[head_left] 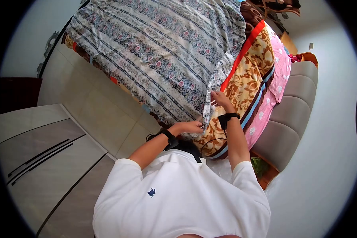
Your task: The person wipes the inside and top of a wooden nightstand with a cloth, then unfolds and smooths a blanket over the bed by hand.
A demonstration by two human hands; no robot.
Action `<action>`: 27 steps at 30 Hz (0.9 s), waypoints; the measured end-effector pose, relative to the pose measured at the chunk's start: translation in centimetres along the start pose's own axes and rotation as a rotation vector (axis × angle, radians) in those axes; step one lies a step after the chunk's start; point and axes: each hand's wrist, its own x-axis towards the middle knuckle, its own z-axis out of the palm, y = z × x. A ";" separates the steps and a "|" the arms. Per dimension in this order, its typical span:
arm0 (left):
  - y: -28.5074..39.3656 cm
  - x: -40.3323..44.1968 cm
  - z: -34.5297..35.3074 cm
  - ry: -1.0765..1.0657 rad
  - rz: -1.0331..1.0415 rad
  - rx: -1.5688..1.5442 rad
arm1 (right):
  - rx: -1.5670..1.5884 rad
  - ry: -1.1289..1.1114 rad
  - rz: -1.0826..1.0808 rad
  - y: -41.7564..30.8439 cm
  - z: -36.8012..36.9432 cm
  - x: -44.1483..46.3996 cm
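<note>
A grey-white bedsheet (158,59) with floral stripes is spread over the bed, slightly wrinkled. Its near right edge is gathered into a narrow fold. My left hand (188,127) is closed on this edge near the bed's near corner, fingers pinched on the cloth. Farther along the same edge, my right hand (222,100) grips the fold between thumb and fingers. Beneath and to the right of the sheet shows a brown-and-gold patterned blanket (246,87) with a red border strip.
A pink cloth (279,67) lies between the blanket and the padded grey headboard (291,107). Tiled floor (103,99) runs along the bed's left side, beside a grey cabinet (47,158). Green leaves (259,166) show near the headboard's lower end. Cables hang from both black wristbands.
</note>
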 end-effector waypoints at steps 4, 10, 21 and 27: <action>1.9 1.2 3.1 -0.079 -0.035 0.231 | 0.518 0.154 0.094 0.1 -1.9 -6.9; -1.1 5.6 8.3 -0.368 0.073 0.176 | 0.051 0.517 -0.435 1.6 -7.4 -12.4; -1.3 11.6 16.6 -0.326 0.098 0.459 | -0.327 1.211 -0.111 21.2 -12.3 -18.2; -4.4 13.9 18.4 -0.385 -0.057 0.381 | -0.410 1.165 0.202 25.3 -10.0 -15.6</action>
